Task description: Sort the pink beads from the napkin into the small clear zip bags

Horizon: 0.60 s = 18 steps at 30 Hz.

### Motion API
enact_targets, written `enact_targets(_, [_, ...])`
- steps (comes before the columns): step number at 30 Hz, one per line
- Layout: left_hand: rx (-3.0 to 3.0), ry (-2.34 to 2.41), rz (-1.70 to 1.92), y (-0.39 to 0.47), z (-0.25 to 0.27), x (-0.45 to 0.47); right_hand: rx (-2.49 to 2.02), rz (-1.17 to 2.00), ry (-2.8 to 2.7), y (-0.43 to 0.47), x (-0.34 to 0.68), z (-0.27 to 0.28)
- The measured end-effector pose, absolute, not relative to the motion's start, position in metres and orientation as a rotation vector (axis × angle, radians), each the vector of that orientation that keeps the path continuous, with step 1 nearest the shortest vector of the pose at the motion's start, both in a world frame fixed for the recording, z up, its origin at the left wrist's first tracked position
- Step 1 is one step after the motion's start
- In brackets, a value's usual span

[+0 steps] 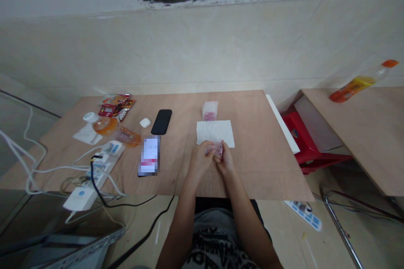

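Observation:
Between my two hands is a small clear plastic bag (pixel 215 149) with pinkish contents too small to make out. My left hand (pixel 202 154) grips its left side, and my right hand (pixel 226 158) has its right side between thumb and fingers. Both hands are closed over the near edge of a white sheet of paper (pixel 217 131) lying on the wooden table (pixel 255 168). Just beyond the paper lies a second clear bag (pixel 210 111), with small pink pieces gathered in its lower part.
To the left lie a black phone (pixel 161 122), a lit phone (pixel 149 155), a white case (pixel 145 122), a drink bottle (pixel 110 128), snack packets (pixel 117 107) and a power strip (pixel 94 176) with cables. At right are a red stool (pixel 299 134) and another table with a bottle (pixel 360 84).

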<state>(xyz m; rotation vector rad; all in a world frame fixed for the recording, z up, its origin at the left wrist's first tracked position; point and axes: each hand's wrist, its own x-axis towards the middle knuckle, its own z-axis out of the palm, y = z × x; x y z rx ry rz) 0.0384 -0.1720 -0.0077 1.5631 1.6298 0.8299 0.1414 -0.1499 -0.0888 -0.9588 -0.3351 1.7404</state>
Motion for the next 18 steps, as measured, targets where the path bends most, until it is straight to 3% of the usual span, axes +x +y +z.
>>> enact_targets(10, [1.624,1.6,0.89,-0.171,-0.006,0.03,-1.046,1.654,-0.536,-0.146,0.141,-0.096])
enact_targets(18, [1.327,1.721,1.291,-0.169,-0.015,0.011,-1.387,0.946,-1.309,-0.085,0.163,-0.082])
